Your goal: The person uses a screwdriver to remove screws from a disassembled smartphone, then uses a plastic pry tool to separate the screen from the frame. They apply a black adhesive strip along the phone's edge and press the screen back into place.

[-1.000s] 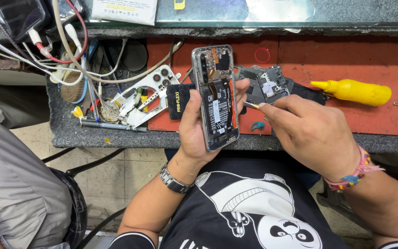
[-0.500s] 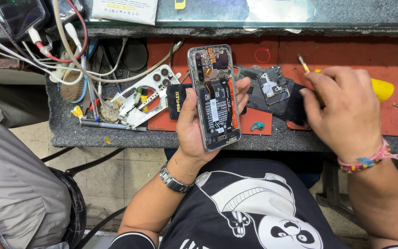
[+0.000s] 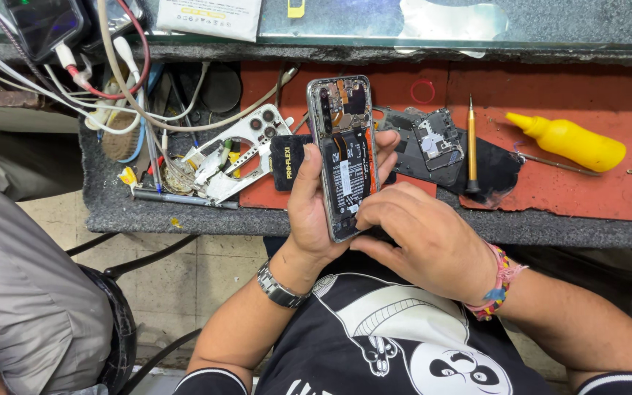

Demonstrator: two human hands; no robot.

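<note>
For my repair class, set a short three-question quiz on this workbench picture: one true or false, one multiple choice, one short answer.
1. True or false: the left hand holds the opened phone with its back cover off.
2. Where does the screwdriver lie?
A. in the right hand
B. on the red mat, beside the removed cover part
C. on the floor
3. Short answer: which part of the phone does the right hand touch?

Key:
1. True.
2. B: it lies on the red mat, next to the dark cover part.
3. Its lower end, with the fingertips.
</note>
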